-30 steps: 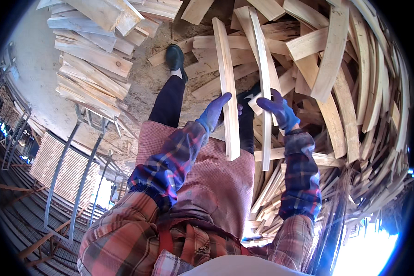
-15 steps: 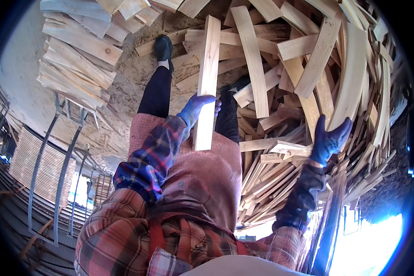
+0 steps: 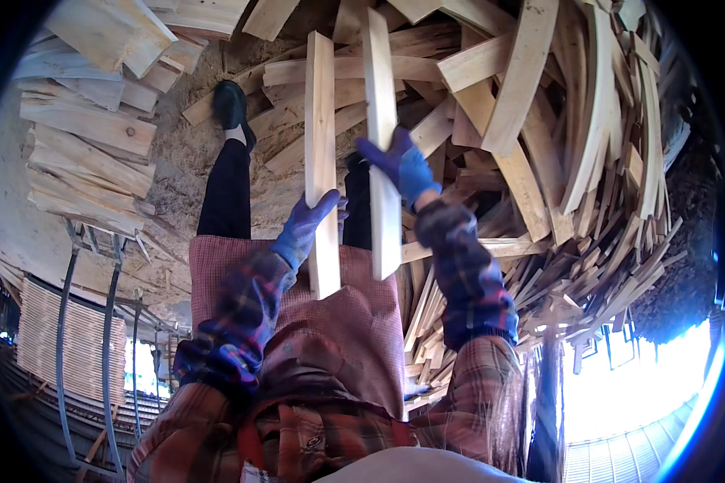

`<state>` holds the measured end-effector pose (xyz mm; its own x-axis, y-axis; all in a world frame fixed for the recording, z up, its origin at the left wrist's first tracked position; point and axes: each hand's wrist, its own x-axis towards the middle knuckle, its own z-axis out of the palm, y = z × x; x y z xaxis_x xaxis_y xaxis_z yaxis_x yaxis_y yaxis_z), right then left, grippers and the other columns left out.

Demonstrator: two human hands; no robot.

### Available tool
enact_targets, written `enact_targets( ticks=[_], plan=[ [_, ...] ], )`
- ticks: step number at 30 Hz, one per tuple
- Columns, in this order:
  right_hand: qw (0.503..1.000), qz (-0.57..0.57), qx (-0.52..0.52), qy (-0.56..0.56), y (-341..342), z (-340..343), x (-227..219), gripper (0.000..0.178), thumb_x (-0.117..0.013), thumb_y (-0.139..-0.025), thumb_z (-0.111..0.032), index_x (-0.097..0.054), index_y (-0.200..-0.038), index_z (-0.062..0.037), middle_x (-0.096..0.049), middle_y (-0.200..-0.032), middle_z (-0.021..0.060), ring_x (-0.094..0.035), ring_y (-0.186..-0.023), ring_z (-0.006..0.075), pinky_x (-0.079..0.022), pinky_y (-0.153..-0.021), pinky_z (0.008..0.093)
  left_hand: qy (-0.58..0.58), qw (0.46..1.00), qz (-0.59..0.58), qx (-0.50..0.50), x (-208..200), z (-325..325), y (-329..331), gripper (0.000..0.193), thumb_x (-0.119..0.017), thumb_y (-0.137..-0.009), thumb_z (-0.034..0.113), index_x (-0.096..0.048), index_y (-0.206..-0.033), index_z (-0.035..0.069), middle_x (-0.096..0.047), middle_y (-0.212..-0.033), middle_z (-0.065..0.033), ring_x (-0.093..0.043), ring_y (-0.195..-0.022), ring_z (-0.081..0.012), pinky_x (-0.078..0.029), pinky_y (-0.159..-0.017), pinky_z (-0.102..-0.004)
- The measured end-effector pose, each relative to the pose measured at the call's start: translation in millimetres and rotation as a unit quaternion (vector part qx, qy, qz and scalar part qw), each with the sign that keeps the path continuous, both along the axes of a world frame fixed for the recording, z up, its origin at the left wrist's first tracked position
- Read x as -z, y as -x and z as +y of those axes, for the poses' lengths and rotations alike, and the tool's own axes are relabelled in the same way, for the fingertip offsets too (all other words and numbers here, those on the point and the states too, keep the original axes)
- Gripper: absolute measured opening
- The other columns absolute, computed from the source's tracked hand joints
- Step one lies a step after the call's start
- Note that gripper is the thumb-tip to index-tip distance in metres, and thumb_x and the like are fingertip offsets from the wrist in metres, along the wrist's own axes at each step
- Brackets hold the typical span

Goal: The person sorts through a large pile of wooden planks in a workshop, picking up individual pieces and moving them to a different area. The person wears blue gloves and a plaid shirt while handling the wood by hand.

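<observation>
My left hand [image 3: 306,225], in a blue and purple glove, grips a pale wooden board [image 3: 321,161] around its lower half. The board stands lengthwise in front of my apron. Just to its right is a second wooden board [image 3: 381,105], similar in length, with my right hand [image 3: 403,167] closed on its right edge. That hand wears the same kind of glove, thumb and fingers reaching over the wood. A narrow gap separates the two boards, which run nearly parallel. The fingers behind both boards are partly hidden.
A large heap of loose wooden offcuts [image 3: 540,121] spreads over the right side, some curved. Stacked boards [image 3: 89,153] lie at the left near a metal frame [image 3: 109,322]. My foot in a dark shoe [image 3: 231,109] rests on dusty ground [image 3: 181,173].
My right hand has come from the heap at the right to the middle and now holds a second board. The left hand's board appears shifted left and slightly lower as the view moved.
</observation>
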<state>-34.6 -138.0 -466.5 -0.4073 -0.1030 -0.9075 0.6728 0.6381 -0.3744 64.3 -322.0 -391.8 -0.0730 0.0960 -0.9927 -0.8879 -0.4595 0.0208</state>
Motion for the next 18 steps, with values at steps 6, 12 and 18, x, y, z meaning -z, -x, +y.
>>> enact_targets(
  ticks=[6, 12, 18],
  plan=[
    [0.87, 0.389, -0.296, 0.064, -16.5, 6.0, -24.7, 0.04, -0.066, -0.087, -0.029, -0.057, -0.12, -0.0081, -0.06, -0.094, 0.0179, -0.058, -0.081, 0.0358, -0.049, -0.074, 0.0395, -0.099, 0.986, 0.091, -0.095, -0.3, 23.7, 3.6, 0.053, -0.072, -0.083, 0.028, -0.051, -0.124, 0.002, -0.063, -0.104, -0.0132, -0.066, -0.089, -0.026, -0.056, -0.077, -0.0386],
    [0.801, 0.434, -0.008, -0.413, 120.2, 137.5, 34.4, 0.096, -0.081, -0.064, -0.05, -0.042, -0.134, 0.0024, -0.056, -0.124, 0.0256, -0.054, -0.117, 0.0396, -0.042, -0.099, 0.0411, -0.134, 0.987, 0.076, -0.054, -0.6, -4.6, -6.2, 0.052, -0.072, -0.077, 0.02, -0.052, -0.12, -0.001, -0.064, -0.102, -0.0151, -0.067, -0.09, -0.0287, -0.057, -0.078, -0.0402],
    [0.946, 0.209, 0.18, -0.172, 26.8, 77.7, -41.6, 0.078, -0.079, -0.071, -0.045, -0.046, -0.124, 0.0023, -0.063, -0.105, 0.0221, -0.062, -0.092, 0.0301, -0.05, -0.08, 0.0413, -0.081, 0.996, 0.036, -0.021, -23.4, -5.9, -14.8, 0.037, -0.072, -0.076, 0.017, -0.06, -0.108, 0.002, -0.064, -0.098, -0.0072, -0.065, -0.088, -0.0182, -0.054, -0.082, -0.0372]
  ],
)
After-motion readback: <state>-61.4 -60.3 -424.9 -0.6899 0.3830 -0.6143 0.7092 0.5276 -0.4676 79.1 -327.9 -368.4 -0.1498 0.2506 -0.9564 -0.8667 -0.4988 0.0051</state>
